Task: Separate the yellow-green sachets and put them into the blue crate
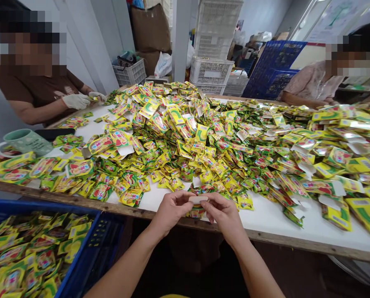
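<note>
Over the table's near edge, my left hand [174, 210] and my right hand [223, 211] meet at a small yellow-and-green carton [197, 200]. Its pale end flap faces me. Both thumbs press on that end, and the fingers are wrapped round its sides, so most of the carton is hidden. Just beyond my hands spreads a big heap of small yellow and green packets [206, 176] mixed with flat printed cartons [149, 108]. Some cartons have white flaps standing out.
A blue crate [96, 231] full of packed cartons stands at lower left. A green mug [26, 140] sits on the table's left. One gloved person [48, 91] works at left, another person [311, 82] at right. White crates [211, 71] are stacked behind the wooden-edged table [280, 240].
</note>
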`<state>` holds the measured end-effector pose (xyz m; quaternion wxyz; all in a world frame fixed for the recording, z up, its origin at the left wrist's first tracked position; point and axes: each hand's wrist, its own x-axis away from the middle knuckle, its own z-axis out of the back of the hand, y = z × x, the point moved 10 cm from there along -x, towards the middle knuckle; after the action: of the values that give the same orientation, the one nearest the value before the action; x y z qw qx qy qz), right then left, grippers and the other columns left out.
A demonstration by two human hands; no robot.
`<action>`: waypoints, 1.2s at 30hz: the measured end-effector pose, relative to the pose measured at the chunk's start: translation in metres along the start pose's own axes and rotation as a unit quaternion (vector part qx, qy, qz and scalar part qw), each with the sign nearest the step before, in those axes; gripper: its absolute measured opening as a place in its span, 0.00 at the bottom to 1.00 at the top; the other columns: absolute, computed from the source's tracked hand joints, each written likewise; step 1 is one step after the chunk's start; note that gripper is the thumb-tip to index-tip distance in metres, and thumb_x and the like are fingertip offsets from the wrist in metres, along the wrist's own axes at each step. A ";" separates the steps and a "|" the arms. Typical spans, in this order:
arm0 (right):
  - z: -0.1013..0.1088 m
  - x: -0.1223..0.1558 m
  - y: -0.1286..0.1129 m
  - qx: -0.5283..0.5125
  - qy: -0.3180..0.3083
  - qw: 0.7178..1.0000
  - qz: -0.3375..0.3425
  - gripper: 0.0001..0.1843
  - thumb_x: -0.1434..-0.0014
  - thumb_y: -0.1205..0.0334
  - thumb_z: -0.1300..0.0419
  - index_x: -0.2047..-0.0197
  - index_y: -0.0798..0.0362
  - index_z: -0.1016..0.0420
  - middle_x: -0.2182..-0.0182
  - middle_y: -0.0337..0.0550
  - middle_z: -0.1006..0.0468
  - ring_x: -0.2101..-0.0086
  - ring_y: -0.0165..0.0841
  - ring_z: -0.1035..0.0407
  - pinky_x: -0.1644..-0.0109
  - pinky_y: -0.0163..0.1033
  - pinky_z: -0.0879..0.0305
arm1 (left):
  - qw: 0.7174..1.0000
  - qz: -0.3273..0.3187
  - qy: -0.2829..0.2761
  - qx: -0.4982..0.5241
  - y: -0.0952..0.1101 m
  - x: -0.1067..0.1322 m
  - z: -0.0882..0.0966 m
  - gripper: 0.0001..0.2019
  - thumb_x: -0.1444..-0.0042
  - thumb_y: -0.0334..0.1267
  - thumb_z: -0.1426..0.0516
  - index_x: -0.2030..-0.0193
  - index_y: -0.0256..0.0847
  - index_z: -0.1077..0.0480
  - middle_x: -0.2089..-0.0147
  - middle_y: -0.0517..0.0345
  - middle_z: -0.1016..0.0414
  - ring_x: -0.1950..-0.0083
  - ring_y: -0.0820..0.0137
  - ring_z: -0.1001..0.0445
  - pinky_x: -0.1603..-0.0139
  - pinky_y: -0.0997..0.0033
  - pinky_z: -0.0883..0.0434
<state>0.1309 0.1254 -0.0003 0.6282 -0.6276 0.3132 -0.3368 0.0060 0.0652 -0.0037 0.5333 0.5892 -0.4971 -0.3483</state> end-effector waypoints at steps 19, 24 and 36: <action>0.007 0.006 -0.040 0.154 0.020 0.965 0.213 0.05 0.42 0.63 0.38 0.62 0.50 0.21 0.65 0.45 0.26 0.63 0.33 0.29 0.62 0.37 0.28 | 0.915 -0.348 -0.021 -0.204 0.051 0.010 -0.008 0.09 0.49 0.30 0.37 0.60 0.40 0.22 0.59 0.52 0.21 0.58 0.71 0.23 0.54 0.72 0.26; -0.003 0.035 -0.048 0.284 0.019 0.908 0.307 0.12 0.39 0.70 0.43 0.55 0.49 0.24 0.56 0.48 0.31 0.60 0.30 0.33 0.59 0.35 0.33 | 0.876 -0.395 -0.095 -0.261 0.053 0.028 -0.019 0.16 0.50 0.30 0.37 0.52 0.42 0.25 0.53 0.49 0.23 0.52 0.68 0.25 0.50 0.68 0.26; 0.018 -0.063 -0.042 0.486 0.133 0.857 0.104 0.20 0.40 0.46 0.44 0.53 0.53 0.29 0.65 0.48 0.26 0.66 0.38 0.32 0.64 0.40 0.40 | 0.886 -0.345 0.113 -0.287 0.053 0.043 0.020 0.14 0.40 0.32 0.46 0.48 0.46 0.30 0.52 0.55 0.25 0.51 0.70 0.27 0.47 0.68 0.30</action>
<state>0.1076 0.1882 0.0404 0.8369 -0.1554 0.2540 -0.4594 -0.0127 0.0222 0.0494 0.5784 0.5798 -0.0771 -0.5686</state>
